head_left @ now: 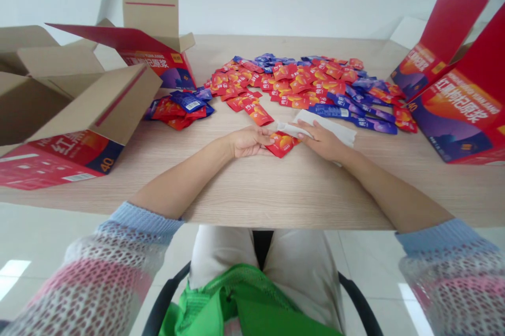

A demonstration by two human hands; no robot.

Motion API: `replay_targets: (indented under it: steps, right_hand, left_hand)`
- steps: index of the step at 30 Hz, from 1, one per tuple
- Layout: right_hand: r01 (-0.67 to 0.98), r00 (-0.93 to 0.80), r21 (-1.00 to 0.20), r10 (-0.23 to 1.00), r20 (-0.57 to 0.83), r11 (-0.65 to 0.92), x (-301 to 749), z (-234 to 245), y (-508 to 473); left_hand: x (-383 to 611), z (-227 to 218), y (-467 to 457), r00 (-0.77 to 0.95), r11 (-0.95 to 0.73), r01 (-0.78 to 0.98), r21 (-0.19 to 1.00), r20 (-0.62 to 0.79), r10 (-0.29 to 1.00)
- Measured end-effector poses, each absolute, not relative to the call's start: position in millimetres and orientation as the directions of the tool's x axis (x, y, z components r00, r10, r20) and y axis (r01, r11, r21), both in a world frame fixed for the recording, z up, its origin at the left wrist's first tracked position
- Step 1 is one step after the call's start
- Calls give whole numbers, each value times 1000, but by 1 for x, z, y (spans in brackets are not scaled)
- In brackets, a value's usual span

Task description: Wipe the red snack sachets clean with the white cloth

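Red foil sachet (282, 144) is lying on the pale wood-grain table (252, 191), between the person's two hands. The left hand (248, 142) is resting palm down and open, its fingers stretched toward the sachet and reaching its left edge, with no visible pinch. The right hand (321, 140) is lying open too, fingers slightly spread, across a white paper sheet (331, 126), with its fingertips just beside the sachet's upper corner. Whether it has any grip on the sheet, I cannot tell.

Beyond the hands, a wide spread of red sachets (300, 82) is covering the middle of the table, while blue-and-purple sachets (335, 111) are trailing along its right side. A smaller heap of mixed red and blue sachets (179, 109) is lying near the left. Open red printed cartons (460, 99) are standing at the right edge, and an open red carton (160, 69) and a brown cardboard box (74, 91) are sitting at the left. Knitted sleeves (98, 267) are covering both forearms near the elbows.
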State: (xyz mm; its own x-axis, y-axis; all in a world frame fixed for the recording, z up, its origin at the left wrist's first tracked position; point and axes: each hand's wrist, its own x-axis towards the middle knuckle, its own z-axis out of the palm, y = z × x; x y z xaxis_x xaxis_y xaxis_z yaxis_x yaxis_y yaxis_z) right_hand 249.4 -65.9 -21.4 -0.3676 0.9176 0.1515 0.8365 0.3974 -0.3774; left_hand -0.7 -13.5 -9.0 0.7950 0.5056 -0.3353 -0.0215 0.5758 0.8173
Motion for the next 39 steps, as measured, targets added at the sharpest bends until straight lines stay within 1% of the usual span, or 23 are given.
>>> replay_targets:
  steps: [3,6,8,9,10,11,12,13,14,16,17,18,19,20,22,24,26,29,32,35,37,39]
  right_hand:
    - [874,-375,-261,911,172,409,252,-25,-62]
    - [898,-370,-185,913,170,398,253,-27,-58]
    - [927,-314,-149,930,191,343,256,-27,-53]
    - [950,-243,-141,945,220,277,259,-26,-51]
    - [971,-140,-152,958,249,182,262,-25,-49]
    - [979,-26,-188,962,270,79,264,-24,-48]
    - [968,74,-252,957,279,-1,266,-22,-48]
    - [940,144,-339,950,278,-43,266,-20,-50]
    - [902,144,-432,952,272,-13,265,-18,-53]
    - [760,38,-617,933,357,205,255,-16,-63]
    - [683,-19,-663,915,402,306,247,-16,-68]
    - [624,-71,-681,896,438,382,238,-16,-75]
    - [589,-134,-687,890,436,425,229,-16,-81]
    - [574,-213,-679,884,417,458,219,-17,-86]
    - [586,-395,-610,845,360,534,204,-19,-94]
    - [604,-544,-498,779,313,622,196,-20,-96]
    - [615,-627,-386,723,289,688,195,-21,-95]
    - [626,-679,-266,680,277,733,199,-20,-93]
    - [639,-697,-214,674,245,739,205,-17,-90]
    - [656,-684,-219,691,233,722,211,-16,-83]
    - [679,-655,-242,720,229,694,216,-16,-76]
    - [726,-602,-250,768,217,640,223,-18,-68]
  left_hand:
    - [0,-9,-11,754,600,-27,799,-377,537]
    - [2,-7,-11,706,609,-32,792,-414,575]
    - [3,-5,-13,674,610,-14,792,-443,591]
    - [4,-4,-13,658,609,-4,794,-456,599]
    - [5,-4,-14,643,606,4,796,-466,608]
    - [6,-4,-15,626,604,4,797,-473,620]
    - [6,-4,-16,609,600,-6,800,-474,637]
    - [7,-4,-17,595,600,-21,800,-472,651]
    - [8,-5,-18,575,597,-55,800,-463,674]
    - [9,-7,-19,563,571,-106,814,-424,709]
    - [9,-8,-19,569,558,-127,820,-401,718]
    - [9,-9,-20,587,547,-140,825,-376,717]
    - [10,-10,-19,608,538,-150,830,-352,712]
    - [10,-11,-18,634,536,-151,830,-335,697]
    - [10,-14,-14,687,559,-143,817,-324,650]
    - [9,-16,-10,724,593,-146,792,-323,609]
    - [7,-17,-8,745,611,-144,778,-321,585]
    - [2,-18,-13,756,587,-139,798,-297,584]
    - [-2,-22,-19,770,533,-184,826,-216,600]
    - [-4,-25,-17,772,533,-209,820,-197,605]
    - [-6,-25,-11,801,567,-183,804,-213,560]
    - [-9,-24,-3,842,611,-141,779,-230,488]
